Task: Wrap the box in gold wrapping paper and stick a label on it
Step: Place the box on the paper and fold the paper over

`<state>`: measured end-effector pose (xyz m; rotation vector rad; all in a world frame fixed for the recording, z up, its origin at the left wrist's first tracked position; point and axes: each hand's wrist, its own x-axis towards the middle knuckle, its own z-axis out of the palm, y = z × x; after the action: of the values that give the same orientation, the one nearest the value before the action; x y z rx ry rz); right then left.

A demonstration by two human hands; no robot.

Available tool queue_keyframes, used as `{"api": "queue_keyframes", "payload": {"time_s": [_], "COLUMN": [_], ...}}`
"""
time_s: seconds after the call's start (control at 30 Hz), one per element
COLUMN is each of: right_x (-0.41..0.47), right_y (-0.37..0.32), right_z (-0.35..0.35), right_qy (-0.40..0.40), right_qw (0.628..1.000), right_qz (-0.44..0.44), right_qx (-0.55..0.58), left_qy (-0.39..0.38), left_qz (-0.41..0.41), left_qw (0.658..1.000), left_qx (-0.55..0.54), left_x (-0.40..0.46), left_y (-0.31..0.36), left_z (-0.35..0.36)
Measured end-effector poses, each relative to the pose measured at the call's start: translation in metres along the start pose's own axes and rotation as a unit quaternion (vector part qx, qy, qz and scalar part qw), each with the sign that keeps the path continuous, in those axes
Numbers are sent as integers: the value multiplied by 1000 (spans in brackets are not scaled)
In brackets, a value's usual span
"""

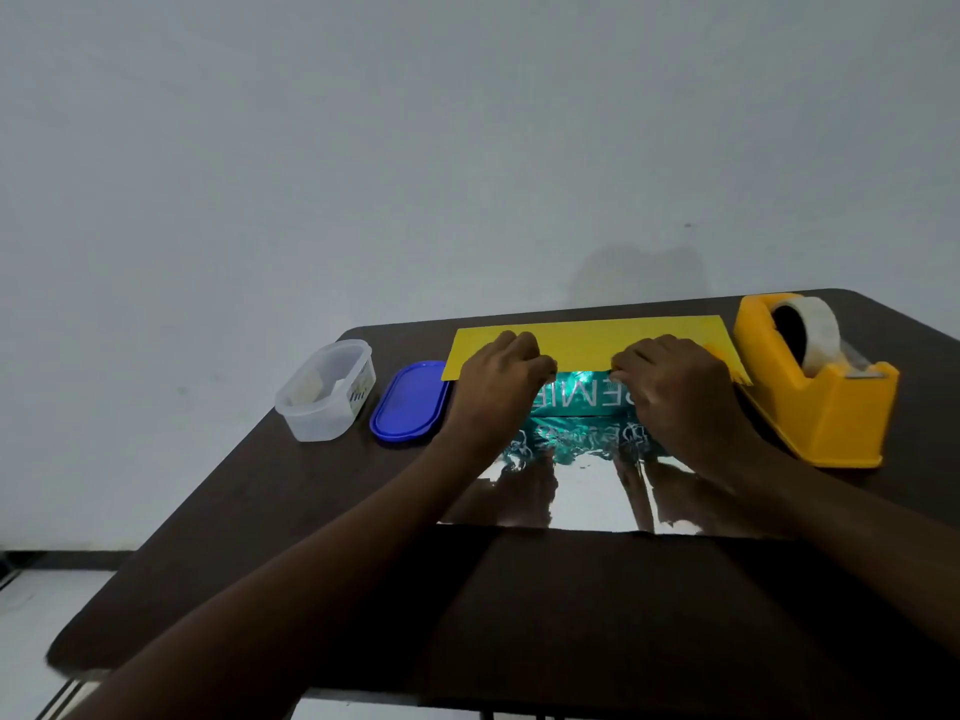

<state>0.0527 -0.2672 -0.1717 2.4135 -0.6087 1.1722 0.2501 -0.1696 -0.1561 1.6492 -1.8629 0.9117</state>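
Your left hand and right hand both have their fingers curled down on the near edge of a yellow flap of the wrapping paper, pinching it against the top of the teal box. The box lies at the middle of the dark table, long axis running left to right across your view, its white lettering upside down to you. The flap covers the box's far part; the paper's mirror-shiny side spreads out toward you from under the box. Left of your hands sit a blue lid and, beyond it, a clear plastic container. To the right, just beside the paper, stands a yellow tape dispenser, its long axis angled toward the near right.
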Motion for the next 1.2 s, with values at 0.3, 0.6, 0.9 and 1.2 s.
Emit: {"api": "queue_keyframes", "payload": {"time_s": [0.3,0.6,0.9,1.2], "right_x": [0,-6,-9,-21], "right_y": [-8,-13,-40,-39], "right_z": [-3,-6,-13,-7], "right_qy": [18,-45,-116,-197], "right_qw": [1000,998,990,979], "right_qz": [0,32,39,42], "right_qx": [-6,12,-75,-15], "left_qy": [-6,-62,-122,-110], "left_qz": [26,-75,-39,-49], "left_qw": [1000,992,989,990], "left_qx": [-4,-82,-80,-76], "left_x": [-5,18,33,35], "left_y": [-9,-5,-1,0], "left_z": [-4,-15,-11,-4]}}
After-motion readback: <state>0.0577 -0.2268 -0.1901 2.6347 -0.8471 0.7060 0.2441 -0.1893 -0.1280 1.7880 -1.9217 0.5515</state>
